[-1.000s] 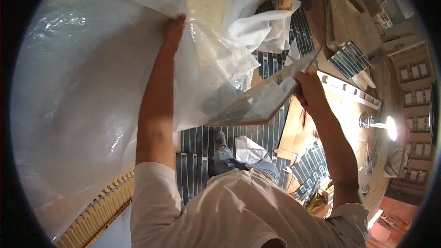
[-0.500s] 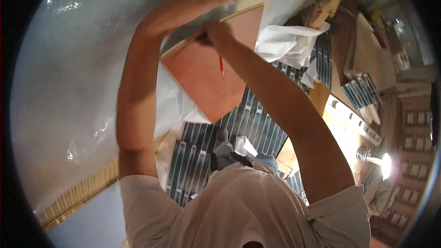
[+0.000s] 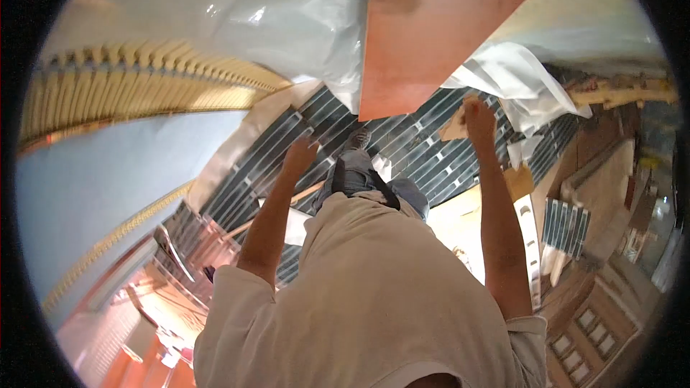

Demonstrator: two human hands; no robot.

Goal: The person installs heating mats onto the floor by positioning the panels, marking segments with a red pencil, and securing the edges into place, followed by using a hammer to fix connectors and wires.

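Observation:
A flat reddish-brown board [image 3: 431, 29] with a pale edge stands ahead of me against the plastic-covered surface, its lower corner pointing down toward my foot. Neither hand touches it. My left hand [image 3: 300, 152] hangs low to the left, over the dark striped floor; its fingers are small and blurred. On the right, my right hand [image 3: 479, 121] is closed, with whatever it may hold hidden. Beside that hand shows a small tan piece [image 3: 454, 128]; whether it is gripped or lies behind is unclear. The red pencil seen earlier is out of sight.
Shiny clear plastic sheeting [image 3: 273, 21] covers the far left surface. Crumpled white sheeting [image 3: 514, 82] lies right of the board. A ribbed yellowish trim [image 3: 144, 90] runs along the left. Dark striped flooring [image 3: 402, 147] is underfoot, and a small striped panel [image 3: 566, 226] sits at right.
Both hands have come off the board and dropped toward me, moving apart. My view has turned, so the board now appears higher and farther right. The red pencil no longer shows.

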